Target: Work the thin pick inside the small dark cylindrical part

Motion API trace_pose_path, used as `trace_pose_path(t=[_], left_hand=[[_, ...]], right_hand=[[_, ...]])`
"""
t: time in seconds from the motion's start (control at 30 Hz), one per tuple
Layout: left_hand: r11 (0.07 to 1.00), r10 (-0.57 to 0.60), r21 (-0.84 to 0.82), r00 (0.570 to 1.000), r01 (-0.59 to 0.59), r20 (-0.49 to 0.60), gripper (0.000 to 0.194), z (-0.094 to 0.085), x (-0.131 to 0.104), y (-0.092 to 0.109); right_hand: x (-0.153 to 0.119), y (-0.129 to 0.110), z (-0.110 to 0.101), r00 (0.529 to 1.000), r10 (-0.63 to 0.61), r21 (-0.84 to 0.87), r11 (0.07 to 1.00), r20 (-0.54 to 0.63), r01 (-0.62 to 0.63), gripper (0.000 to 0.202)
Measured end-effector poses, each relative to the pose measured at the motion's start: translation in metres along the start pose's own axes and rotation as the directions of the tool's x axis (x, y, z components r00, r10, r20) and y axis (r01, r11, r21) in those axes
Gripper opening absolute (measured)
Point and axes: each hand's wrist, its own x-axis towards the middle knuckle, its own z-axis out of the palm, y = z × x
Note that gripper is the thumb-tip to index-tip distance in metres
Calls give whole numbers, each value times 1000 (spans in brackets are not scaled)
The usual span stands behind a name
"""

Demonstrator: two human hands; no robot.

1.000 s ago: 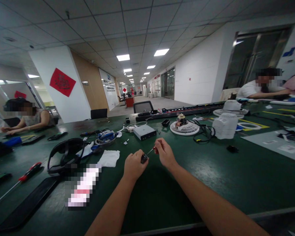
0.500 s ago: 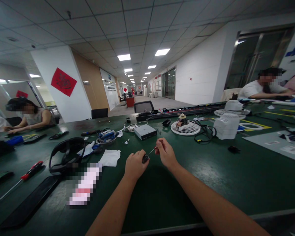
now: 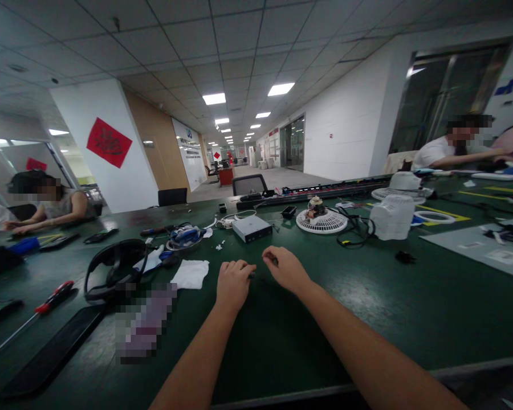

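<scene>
My left hand (image 3: 233,285) is closed around a small black part (image 3: 252,275), with only its dark edge showing past the fingertips. Just to the right, my right hand (image 3: 284,267) is curled with its fingers pinched. It grips what looks like a small screwdriver, now mostly hidden by the fingers. A short gap separates the two hands, which are above the green tabletop (image 3: 273,347). Beyond them lies a silver box-shaped disc drive (image 3: 252,229). A white round fan grille with a bare motor (image 3: 320,219) rests behind my right hand.
To the left are a white cloth (image 3: 191,274), a black headset (image 3: 115,270), a red-handled screwdriver (image 3: 53,299) and a long black panel (image 3: 55,350). A white plastic housing (image 3: 392,218), cables and a grey mat (image 3: 487,247) occupy the right. Other people sit at both sides.
My right hand has turned and moved slightly left; the thin metal shaft that ran between the hands no longer shows. The black part in my left hand is more covered by fingers.
</scene>
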Motion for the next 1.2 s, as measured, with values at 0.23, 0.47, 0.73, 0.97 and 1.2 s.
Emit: trace_pose_path(t=[0.23,0.47,0.73,0.97,1.2], left_hand=[[998,-51,-27,999,51,3,31,3,0,-1],[992,-91,-86,995,89,-27,30,7,0,-2],[984,-108,-155,989,92,-100,32,10,0,-3],[984,-70,-172,989,47,-132,30,9,-1,-3],[983,6,-179,990,-31,-142,30,9,-1,-4]], right_hand=[[-6,5,8,956,100,-196,980,277,-46,11],[-1,-4,7,979,96,-159,985,181,-68,21],[2,-6,6,998,20,41,999,56,-23,17],[3,-3,7,999,-14,121,993,42,9,16],[2,-5,8,997,-35,137,990,65,26,13]])
